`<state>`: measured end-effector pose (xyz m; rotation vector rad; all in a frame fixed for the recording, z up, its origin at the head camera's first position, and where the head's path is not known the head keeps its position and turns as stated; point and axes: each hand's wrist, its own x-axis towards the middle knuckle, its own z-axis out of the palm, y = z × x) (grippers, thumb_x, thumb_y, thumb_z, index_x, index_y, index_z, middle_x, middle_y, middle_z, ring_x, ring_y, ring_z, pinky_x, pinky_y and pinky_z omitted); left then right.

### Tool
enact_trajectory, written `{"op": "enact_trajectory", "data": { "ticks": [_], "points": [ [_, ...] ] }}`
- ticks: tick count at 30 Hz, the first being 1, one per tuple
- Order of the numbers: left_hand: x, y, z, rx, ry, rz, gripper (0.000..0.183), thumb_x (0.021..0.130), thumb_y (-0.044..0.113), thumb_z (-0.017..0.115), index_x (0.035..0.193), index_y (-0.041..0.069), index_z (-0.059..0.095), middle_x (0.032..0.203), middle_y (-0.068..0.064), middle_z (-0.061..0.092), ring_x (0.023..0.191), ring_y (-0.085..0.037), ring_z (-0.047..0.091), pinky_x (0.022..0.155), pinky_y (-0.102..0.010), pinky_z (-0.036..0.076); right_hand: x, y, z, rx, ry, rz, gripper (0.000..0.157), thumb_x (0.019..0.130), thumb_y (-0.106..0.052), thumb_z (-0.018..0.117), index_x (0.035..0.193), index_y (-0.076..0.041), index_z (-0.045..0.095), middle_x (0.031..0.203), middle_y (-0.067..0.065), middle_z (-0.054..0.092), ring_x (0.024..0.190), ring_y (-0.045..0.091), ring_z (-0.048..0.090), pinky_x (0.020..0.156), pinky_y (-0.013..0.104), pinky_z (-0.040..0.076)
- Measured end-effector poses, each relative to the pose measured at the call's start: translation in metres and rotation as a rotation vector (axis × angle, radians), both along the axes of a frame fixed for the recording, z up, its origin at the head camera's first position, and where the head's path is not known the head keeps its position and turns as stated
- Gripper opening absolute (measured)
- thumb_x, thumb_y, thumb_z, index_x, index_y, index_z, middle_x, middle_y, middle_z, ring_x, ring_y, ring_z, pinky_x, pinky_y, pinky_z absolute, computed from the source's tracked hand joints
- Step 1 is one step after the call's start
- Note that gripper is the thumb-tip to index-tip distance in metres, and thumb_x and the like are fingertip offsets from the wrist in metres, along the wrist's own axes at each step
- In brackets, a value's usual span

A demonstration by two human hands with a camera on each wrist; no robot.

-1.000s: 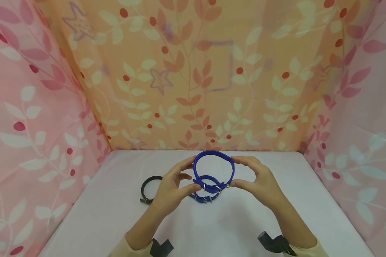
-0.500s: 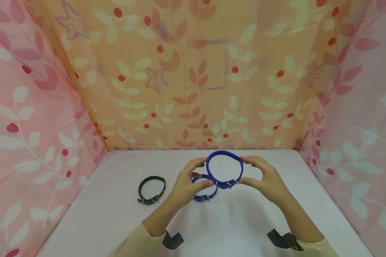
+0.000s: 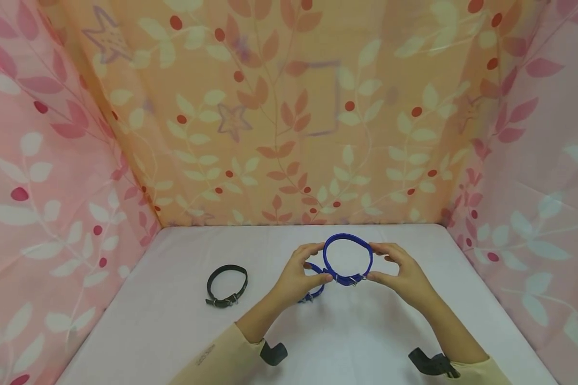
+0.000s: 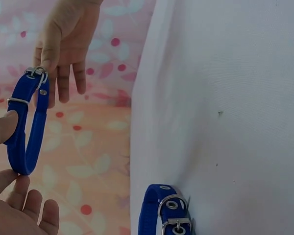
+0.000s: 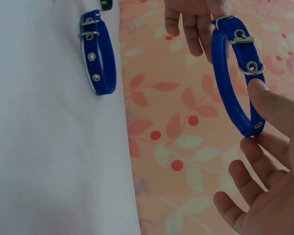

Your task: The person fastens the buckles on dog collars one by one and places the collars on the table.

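Note:
Upright above the table, a blue buckled collar (image 3: 348, 236) is held between both hands. My left hand (image 3: 296, 280) pinches its left side, thumb low near the buckle and fingertips higher up. On the opposite side my right hand (image 3: 402, 275) pinches it between thumb and fingertips. Metal eyelets and a silver buckle show on the collar (image 5: 227, 93) in the right wrist view. A second blue collar (image 4: 149, 215) stands on the table, partly hidden behind my left hand in the head view. Left of it is a black collar (image 3: 219, 303) with a metal buckle.
A white cloth covers the table (image 3: 366, 342). Patterned curtains close it in, an orange one (image 3: 270, 192) at the back and pink ones (image 3: 62, 230) at the sides. Dark bands (image 3: 273, 354) are on both wrists by the beige sleeves.
Both hands have moved the held blue collar to the right, the left hand furthest. The black collar is now fully uncovered, while my left hand covers more of the second blue collar.

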<state>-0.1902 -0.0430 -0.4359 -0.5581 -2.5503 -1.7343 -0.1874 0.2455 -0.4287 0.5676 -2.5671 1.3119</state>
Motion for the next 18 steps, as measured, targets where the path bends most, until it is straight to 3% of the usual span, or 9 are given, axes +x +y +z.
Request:
{"op": "enact_trajectory", "data": {
  "ticks": [8,18],
  "points": [
    [-0.007,0.012,-0.011,-0.041,-0.038,0.013,0.073,0.082,0.033,0.088,0.147,0.031,0.055,0.151,0.002,0.05,0.135,-0.022,0.046,0.106,-0.052,0.048,-0.007,0.009,-0.017,0.029,-0.042,-0.028,0.069,0.082,-0.037,0.087,0.142,-0.018,0.059,0.138,0.007,0.061,0.126,0.029,0.052,0.104,0.064,0.044],
    [-0.022,0.027,-0.024,-0.232,-0.019,0.045,0.074,0.083,0.034,0.087,0.148,0.026,0.054,0.151,0.004,0.053,0.143,-0.021,0.042,0.111,-0.049,0.045,-0.015,0.016,-0.031,0.068,-0.084,-0.049,0.067,0.085,-0.031,0.086,0.143,-0.013,0.058,0.137,0.013,0.062,0.127,0.034,0.052,0.105,0.066,0.041]
  ]
}}
